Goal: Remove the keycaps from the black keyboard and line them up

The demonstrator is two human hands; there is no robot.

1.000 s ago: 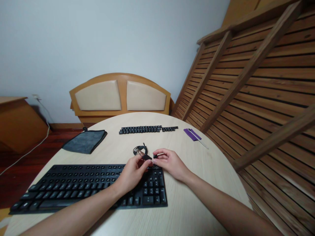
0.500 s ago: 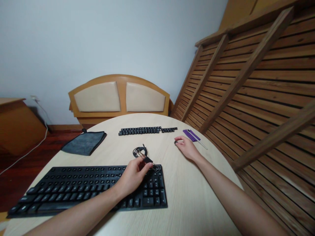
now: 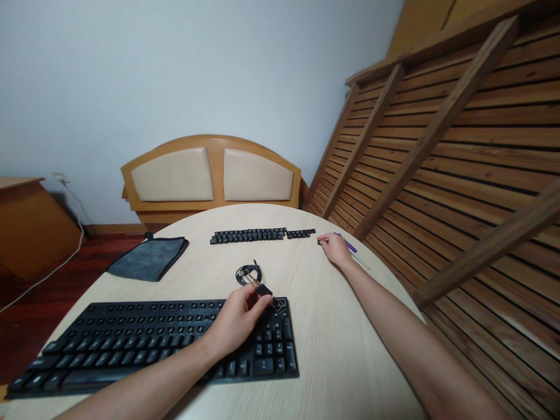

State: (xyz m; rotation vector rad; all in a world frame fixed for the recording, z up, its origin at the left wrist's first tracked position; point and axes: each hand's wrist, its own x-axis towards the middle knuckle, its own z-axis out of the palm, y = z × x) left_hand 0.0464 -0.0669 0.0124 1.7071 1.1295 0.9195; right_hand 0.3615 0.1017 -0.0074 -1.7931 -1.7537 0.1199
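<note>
A black keyboard [image 3: 144,343] lies along the near left of the table, its upper rows showing bare switches without caps. Over its right part, my left hand [image 3: 238,315] grips a keycap puller [image 3: 263,289] with a dark handle and thin wire ends. My right hand [image 3: 336,249] pinches a small black keycap [image 3: 319,242] close to the tabletop at the far right. Just left of it are rows of removed keycaps [image 3: 247,235], with a shorter group [image 3: 300,233] at their right end. The right hand partly covers a purple cloth [image 3: 348,244].
A coiled black cable [image 3: 249,273] lies behind the keyboard. On the left is a folded grey cloth [image 3: 149,259]. A thin light stick [image 3: 361,260] lies by the purple cloth. Wooden slats [image 3: 459,175] lean along the right side of the round table [image 3: 332,344].
My right hand has moved slightly away from me with the keycap, toward the end of the short row, and now covers more of the purple cloth. My left hand stays over the keyboard.
</note>
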